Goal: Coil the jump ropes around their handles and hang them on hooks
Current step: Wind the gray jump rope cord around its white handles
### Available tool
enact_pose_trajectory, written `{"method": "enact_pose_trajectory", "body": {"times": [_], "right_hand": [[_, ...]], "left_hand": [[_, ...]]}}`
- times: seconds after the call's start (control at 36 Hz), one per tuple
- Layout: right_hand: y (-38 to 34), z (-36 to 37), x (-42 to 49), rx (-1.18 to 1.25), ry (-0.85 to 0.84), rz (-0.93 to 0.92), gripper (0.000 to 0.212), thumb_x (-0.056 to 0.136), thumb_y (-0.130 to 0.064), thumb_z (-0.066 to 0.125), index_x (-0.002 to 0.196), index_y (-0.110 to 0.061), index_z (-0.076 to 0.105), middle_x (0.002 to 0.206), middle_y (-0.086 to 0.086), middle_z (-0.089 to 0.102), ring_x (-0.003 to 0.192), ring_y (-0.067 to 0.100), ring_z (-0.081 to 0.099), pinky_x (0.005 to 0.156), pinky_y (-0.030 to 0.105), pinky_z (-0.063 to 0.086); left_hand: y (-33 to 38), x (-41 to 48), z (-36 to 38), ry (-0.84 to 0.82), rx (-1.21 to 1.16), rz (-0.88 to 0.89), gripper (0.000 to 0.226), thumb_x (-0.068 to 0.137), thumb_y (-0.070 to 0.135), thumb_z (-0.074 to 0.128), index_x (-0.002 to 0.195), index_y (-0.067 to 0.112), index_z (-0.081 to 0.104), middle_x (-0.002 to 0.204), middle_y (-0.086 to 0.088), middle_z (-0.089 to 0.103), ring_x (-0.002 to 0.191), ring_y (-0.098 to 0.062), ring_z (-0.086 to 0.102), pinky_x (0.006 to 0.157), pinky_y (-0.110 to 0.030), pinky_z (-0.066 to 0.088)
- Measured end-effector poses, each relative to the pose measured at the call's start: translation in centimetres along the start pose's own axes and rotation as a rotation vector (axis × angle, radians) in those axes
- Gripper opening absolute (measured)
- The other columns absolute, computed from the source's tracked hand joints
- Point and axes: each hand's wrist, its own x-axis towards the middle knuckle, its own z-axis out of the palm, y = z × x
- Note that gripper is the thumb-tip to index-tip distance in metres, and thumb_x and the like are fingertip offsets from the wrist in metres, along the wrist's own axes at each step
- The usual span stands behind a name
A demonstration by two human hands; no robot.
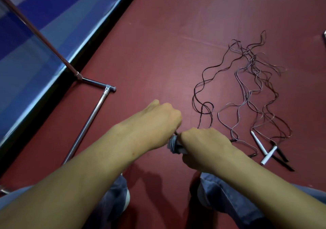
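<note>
I'm looking down at what seems a sports hall: a dark red rubbery floor (158, 43), a blue barrier board (35, 43) with white lettering, a chrome rack frame (88, 119), and jump ropes (247, 87) lying loose.

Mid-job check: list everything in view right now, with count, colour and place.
Coiled rope bundle: one, grey, between the hands.
Loose ropes: tangled, count unclear, black and grey, floor right.
White handles: two, crossed, floor right.
Black handles: apparently two, beside the white ones.
Rack tubes: chrome, floor left.
Panel: blue, black-edged, far left.
Floor: dark red.
Jeans: blue, bottom.
Left hand: pinches the bundle's rope.
Right hand: grips the bundle.
</note>
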Motion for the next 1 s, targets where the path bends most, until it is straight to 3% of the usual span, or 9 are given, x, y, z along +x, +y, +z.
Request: {"method": "enact_pose_trajectory", "body": {"times": [0.11, 0.22, 0.31, 0.44, 0.61, 0.69, 0.86, 0.94, 1.0], "right_hand": [[0.2, 0.4, 0.3, 0.032, 0.037, 0.02, 0.007, 0.092, -0.02, 0.055, 0.096, -0.022, 0.05, 0.093, 0.002, 0.057, 0.082, 0.036, 0.057, 0.064, 0.034, 0.035], [0.6, 0.8, 0.9, 0.09, 0.122, 0.071, 0.017, 0.091, -0.02, 0.055, 0.107, -0.022, 0.058, 0.1, 0.006, 0.062, 0.086, 0.038, 0.063, 0.063, 0.036, 0.034], [1.0, 0.9, 1.4, 0.181, 0.205, 0.135, 0.011, 0.091, -0.02, 0.055, 0.097, -0.022, 0.046, 0.102, 0.008, 0.062, 0.091, 0.04, 0.064, 0.063, 0.037, 0.034], [2.4, 0.1, 2.1, 0.306, 0.289, 0.196, 0.009, 0.089, -0.021, 0.056, 0.089, -0.018, 0.048, 0.082, 0.002, 0.051, 0.074, 0.039, 0.052, 0.059, 0.035, 0.036], [3.7, -0.9, 2.5, 0.527, 0.304, 0.202, 0.032, 0.087, -0.026, 0.06, 0.066, -0.021, 0.036, 0.064, 0.0, 0.046, 0.057, 0.029, 0.047, 0.051, 0.032, 0.035], [3.8, -1.5, 2.3, 0.602, 0.37, 0.207, 0.036, 0.089, -0.032, 0.06, 0.065, -0.022, 0.035, 0.059, -0.003, 0.043, 0.054, 0.026, 0.041, 0.048, 0.032, 0.029], [3.3, -2.5, 1.9, 0.424, 0.469, 0.276, 0.026, 0.093, -0.032, 0.06, 0.091, -0.02, 0.037, 0.069, -0.005, 0.038, 0.063, 0.03, 0.04, 0.056, 0.036, 0.033], [3.2, -2.2, 1.9, 0.333, 0.445, 0.3, 0.023, 0.094, -0.026, 0.056, 0.096, -0.019, 0.035, 0.071, -0.002, 0.042, 0.065, 0.034, 0.041, 0.054, 0.038, 0.031], [3.2, -1.8, 2.0, 0.307, 0.424, 0.319, 0.022, 0.095, -0.022, 0.054, 0.096, -0.02, 0.032, 0.069, -0.003, 0.035, 0.065, 0.035, 0.039, 0.054, 0.038, 0.028]], "left_hand": [[0.6, 0.0, -0.6, 0.049, -0.006, -0.027, 0.013, 0.08, 0.006, 0.06, 0.079, 0.02, 0.061, 0.073, -0.003, 0.057, 0.074, -0.036, 0.055, 0.073, -0.048, 0.052], [1.2, -0.4, -1.7, 0.081, -0.084, -0.086, 0.004, 0.085, 0.011, 0.059, 0.082, 0.012, 0.063, 0.077, -0.014, 0.058, 0.079, -0.042, 0.059, 0.065, -0.046, 0.052], [1.3, -0.5, -2.1, 0.152, -0.12, -0.112, 0.009, 0.088, 0.016, 0.057, 0.081, 0.014, 0.061, 0.078, -0.013, 0.059, 0.079, -0.043, 0.058, 0.062, -0.043, 0.047], [1.3, -0.7, -1.8, 0.286, -0.22, -0.043, 0.014, 0.088, 0.019, 0.05, 0.083, 0.017, 0.062, 0.075, -0.008, 0.063, 0.072, -0.041, 0.058, 0.063, -0.047, 0.05], [1.2, -0.9, -0.7, 0.508, -0.34, 0.017, 0.028, 0.092, 0.024, 0.048, 0.087, 0.011, 0.072, 0.056, -0.005, 0.05, 0.053, -0.033, 0.047, 0.051, -0.042, 0.046], [2.1, -0.9, -1.0, 0.589, -0.631, -0.143, 0.034, 0.096, 0.031, 0.062, 0.072, 0.01, 0.074, 0.048, -0.008, 0.046, 0.044, -0.018, 0.039, 0.048, -0.026, 0.033], [2.5, -0.9, -2.3, 0.565, -1.15, -0.458, 0.029, 0.087, 0.034, 0.076, 0.063, 0.017, 0.077, 0.048, 0.001, 0.051, 0.045, -0.012, 0.032, 0.043, -0.023, 0.027], [2.9, -0.9, -2.2, 0.575, -1.185, -0.474, 0.023, 0.084, 0.029, 0.078, 0.064, 0.018, 0.077, 0.057, -0.013, 0.063, 0.051, -0.021, 0.042, 0.049, -0.027, 0.034], [3.3, -0.8, -2.1, 0.629, -1.065, -0.467, 0.02, 0.083, 0.026, 0.078, 0.064, 0.02, 0.076, 0.058, -0.009, 0.066, 0.052, -0.027, 0.053, 0.051, -0.033, 0.047]]}}
